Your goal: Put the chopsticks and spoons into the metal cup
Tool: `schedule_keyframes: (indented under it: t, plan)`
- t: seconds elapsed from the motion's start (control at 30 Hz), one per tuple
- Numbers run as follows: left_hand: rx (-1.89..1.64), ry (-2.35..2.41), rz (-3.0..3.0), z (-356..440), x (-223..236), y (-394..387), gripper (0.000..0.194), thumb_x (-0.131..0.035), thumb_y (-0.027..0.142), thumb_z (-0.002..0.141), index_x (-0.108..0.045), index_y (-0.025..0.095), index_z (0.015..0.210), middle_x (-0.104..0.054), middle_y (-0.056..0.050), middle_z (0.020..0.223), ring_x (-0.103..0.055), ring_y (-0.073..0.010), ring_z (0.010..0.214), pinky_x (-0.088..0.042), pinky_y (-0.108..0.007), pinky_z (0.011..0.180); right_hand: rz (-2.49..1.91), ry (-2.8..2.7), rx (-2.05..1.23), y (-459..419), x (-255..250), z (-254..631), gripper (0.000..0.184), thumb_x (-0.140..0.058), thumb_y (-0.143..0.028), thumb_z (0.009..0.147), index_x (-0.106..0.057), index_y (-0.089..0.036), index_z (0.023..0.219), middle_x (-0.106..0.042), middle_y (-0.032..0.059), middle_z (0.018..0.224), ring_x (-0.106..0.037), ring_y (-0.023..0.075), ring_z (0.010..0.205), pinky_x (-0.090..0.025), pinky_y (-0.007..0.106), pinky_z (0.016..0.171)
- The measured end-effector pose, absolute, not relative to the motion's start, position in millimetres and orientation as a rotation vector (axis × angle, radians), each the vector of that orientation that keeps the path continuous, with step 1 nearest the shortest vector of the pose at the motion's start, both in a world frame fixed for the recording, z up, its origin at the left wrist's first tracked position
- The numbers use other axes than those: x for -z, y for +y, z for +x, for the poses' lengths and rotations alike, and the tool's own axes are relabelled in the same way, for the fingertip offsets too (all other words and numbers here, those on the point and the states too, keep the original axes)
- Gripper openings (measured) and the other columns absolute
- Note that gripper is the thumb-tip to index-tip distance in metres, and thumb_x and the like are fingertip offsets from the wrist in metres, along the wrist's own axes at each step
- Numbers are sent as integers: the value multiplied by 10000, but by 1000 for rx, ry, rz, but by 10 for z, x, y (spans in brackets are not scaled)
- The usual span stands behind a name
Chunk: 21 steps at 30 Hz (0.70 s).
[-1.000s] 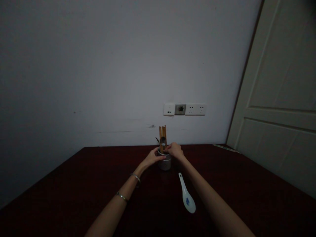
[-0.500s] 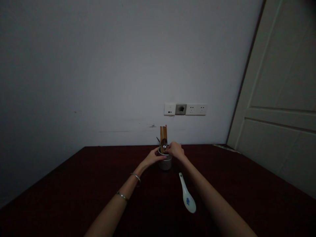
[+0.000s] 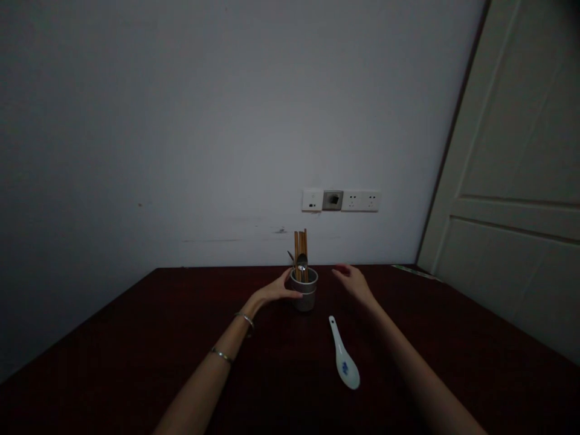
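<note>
Cup: We see a grey cup [image 3: 306, 297] standing upright on the dark red tabletop [image 3: 203, 314], toward its far edge; a raised line runs round its wall, and its mouth faces up.
Cup contents, tall: A bundle of wooden chopsticks [image 3: 301, 243] stands nearly upright in the cup, well above the rim; we cannot tell their exact number.
Cup contents, short: A metal spoon [image 3: 302, 261] stands in front of the chopsticks, its shiny bowl uppermost. A thin dark utensil [image 3: 290, 257] leans out to the left; we cannot tell its kind.
Cup opening: The chopsticks and metal spoon crowd the left and middle of the mouth, so that we see the inner wall at the right.
Left hand: Our left hand [image 3: 273, 291] holds the cup by its left side, the thumb across the front and the other fingers at the left near the rim.
Right hand: Our right hand [image 3: 356, 284] is raised to the right of the cup, apart from it, the fingers loosely parted and pointing toward it.
White spoon: A white spoon [image 3: 344, 357] lies outside the cup on the tabletop, between our forearms; its pierced handle points toward the cup and its bowl, marked in blue, toward us.
Left forearm: We note two bangles [image 3: 222, 354], set apart.
</note>
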State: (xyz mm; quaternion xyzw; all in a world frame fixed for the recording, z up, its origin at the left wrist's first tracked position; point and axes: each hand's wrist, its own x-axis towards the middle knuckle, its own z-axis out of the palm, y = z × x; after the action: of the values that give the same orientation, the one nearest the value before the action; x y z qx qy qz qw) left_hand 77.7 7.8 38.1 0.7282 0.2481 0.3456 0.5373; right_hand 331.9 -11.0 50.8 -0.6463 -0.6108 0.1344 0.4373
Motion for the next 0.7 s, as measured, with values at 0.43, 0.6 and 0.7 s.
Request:
schedule_keyframes:
  t: [0.43,0.6,0.7]
  plan:
    - [-1319,1156,1916,74,-1158,82,717,-728,396,566,-526,134,1202,-507,-164,1276,-466,-277,1177,-390,-406,949,-2050,-1832,226,-406,288,3648,424,-361,-287,862,-509,-115,1220,-544,148,1225,-462,252,1158,-307,352,974]
    - [-1931,1053,1756,248,-1576,-290,320,-640,423,672,-672,121,771,-673,-80,750,-611,-165,702,-468,-253,587,-2077,-1844,220,-406,283,3635,415,-338,-307,867,-559,-118,1164,-522,148,1253,-439,267,1169,-308,368,964]
    - [-1831,802,1759,516,-1738,-656,363,-526,441,771,-666,111,712,-606,-41,569,-505,-98,461,-382,-217,431,-2090,-1840,206,-426,274,3632,423,-337,-306,869,-548,-116,1182,-508,152,1269,-426,267,1181,-304,371,966]
